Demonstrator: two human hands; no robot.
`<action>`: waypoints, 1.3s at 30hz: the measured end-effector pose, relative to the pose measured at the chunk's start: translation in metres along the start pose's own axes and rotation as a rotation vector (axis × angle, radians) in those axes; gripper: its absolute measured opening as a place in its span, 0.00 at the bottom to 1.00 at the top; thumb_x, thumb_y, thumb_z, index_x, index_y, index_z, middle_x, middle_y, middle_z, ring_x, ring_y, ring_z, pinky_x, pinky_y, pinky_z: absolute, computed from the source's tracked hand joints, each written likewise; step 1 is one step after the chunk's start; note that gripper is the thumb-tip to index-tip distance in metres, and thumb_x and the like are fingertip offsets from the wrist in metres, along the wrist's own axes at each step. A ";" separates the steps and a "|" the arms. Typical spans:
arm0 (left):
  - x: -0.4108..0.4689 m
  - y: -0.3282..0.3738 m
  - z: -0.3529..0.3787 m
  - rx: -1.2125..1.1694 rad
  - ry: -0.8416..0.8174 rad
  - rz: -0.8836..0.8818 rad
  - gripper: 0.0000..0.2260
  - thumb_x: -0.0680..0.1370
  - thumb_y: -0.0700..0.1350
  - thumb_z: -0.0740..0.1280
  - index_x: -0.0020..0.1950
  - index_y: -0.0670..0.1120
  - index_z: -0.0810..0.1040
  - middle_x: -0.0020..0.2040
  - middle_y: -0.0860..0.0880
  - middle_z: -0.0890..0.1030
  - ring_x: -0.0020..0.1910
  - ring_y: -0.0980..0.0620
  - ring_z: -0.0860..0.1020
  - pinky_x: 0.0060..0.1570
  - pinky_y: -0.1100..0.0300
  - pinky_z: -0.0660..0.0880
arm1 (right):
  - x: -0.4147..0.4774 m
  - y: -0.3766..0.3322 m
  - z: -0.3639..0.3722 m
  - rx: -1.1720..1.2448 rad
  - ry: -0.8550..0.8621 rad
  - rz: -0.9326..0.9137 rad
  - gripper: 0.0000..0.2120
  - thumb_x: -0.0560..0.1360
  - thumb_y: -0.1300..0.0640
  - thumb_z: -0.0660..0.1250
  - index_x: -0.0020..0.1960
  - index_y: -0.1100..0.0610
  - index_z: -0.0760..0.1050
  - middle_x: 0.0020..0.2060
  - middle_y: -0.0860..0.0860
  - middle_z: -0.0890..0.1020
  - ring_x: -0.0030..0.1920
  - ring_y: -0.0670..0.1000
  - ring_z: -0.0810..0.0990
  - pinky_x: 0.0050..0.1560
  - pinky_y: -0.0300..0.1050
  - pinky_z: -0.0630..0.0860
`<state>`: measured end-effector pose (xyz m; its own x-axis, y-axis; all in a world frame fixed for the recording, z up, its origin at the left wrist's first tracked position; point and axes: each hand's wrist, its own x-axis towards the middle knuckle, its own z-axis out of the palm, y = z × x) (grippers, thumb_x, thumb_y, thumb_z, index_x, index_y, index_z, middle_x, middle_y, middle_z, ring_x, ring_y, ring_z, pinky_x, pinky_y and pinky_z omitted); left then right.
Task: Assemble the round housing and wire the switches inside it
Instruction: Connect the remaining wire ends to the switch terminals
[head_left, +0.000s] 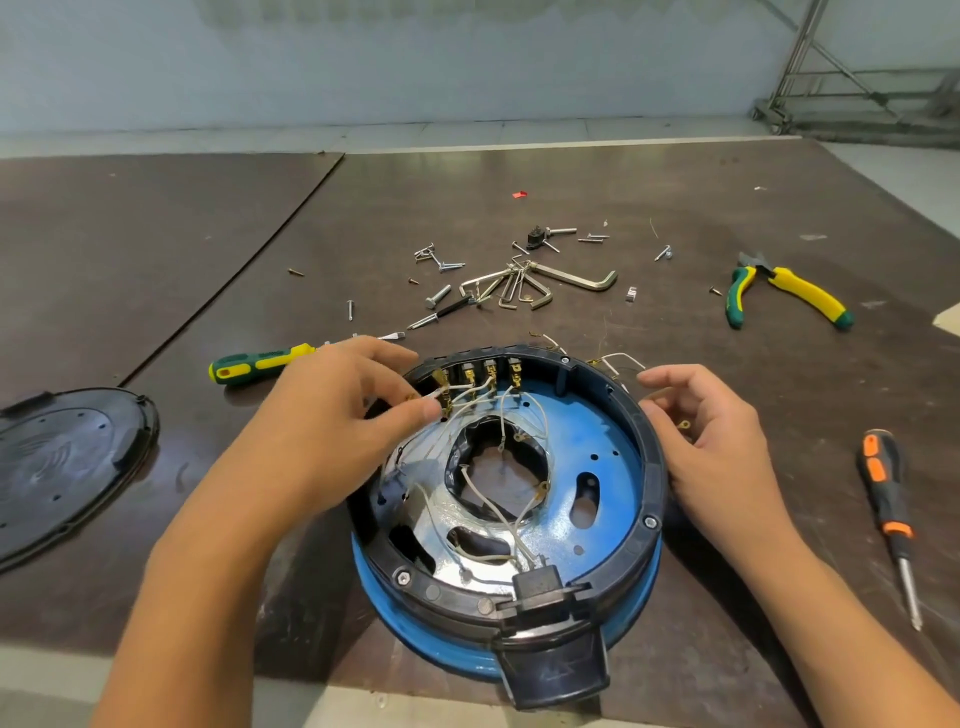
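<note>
Round housing (613, 467) lying open between hands: ring (431, 590) screwed down, four switches (491, 371) sitting in far wall, wires (485, 496) hanging loose inside, cover (67, 462) waiting to left. Left hand (337, 415) fingertips pinching white wire (430, 396) beside leftmost switch. Right hand (711, 441) resting at right rim, fingers loosely curled; grip unclear.

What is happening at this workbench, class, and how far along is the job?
A person is wiring the round housing, which lies open on the table. The left hand pinches a white wire by its brass terminal at the row of switches on the far wall. The right hand sits by the right rim; whether it holds anything is unclear. The black lid lies off to the left.
</note>
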<state>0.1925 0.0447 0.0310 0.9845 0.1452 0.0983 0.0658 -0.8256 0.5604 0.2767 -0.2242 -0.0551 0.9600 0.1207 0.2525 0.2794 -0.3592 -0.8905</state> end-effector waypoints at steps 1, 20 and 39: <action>0.000 0.000 -0.001 -0.035 0.025 -0.002 0.08 0.76 0.53 0.70 0.39 0.53 0.86 0.59 0.58 0.79 0.56 0.56 0.78 0.59 0.50 0.76 | 0.000 0.000 0.000 0.001 0.001 0.000 0.10 0.79 0.60 0.67 0.57 0.48 0.76 0.43 0.49 0.83 0.45 0.50 0.82 0.46 0.53 0.82; 0.011 -0.036 0.012 -0.288 0.361 -0.184 0.08 0.81 0.45 0.65 0.45 0.50 0.83 0.30 0.50 0.76 0.32 0.50 0.73 0.41 0.45 0.77 | 0.001 -0.032 -0.005 0.139 0.145 -0.073 0.09 0.78 0.60 0.68 0.56 0.49 0.78 0.41 0.44 0.85 0.41 0.44 0.83 0.39 0.36 0.79; 0.012 -0.005 0.047 -0.144 0.098 -0.245 0.16 0.84 0.42 0.54 0.70 0.49 0.72 0.65 0.49 0.76 0.61 0.50 0.73 0.55 0.61 0.66 | -0.006 -0.085 0.011 0.320 -0.087 -0.073 0.11 0.75 0.63 0.73 0.54 0.52 0.79 0.39 0.52 0.87 0.41 0.49 0.85 0.43 0.43 0.80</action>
<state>0.2115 0.0251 -0.0097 0.9211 0.3887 0.0209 0.2691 -0.6747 0.6873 0.2472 -0.1841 0.0147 0.9288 0.2189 0.2990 0.3148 -0.0400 -0.9483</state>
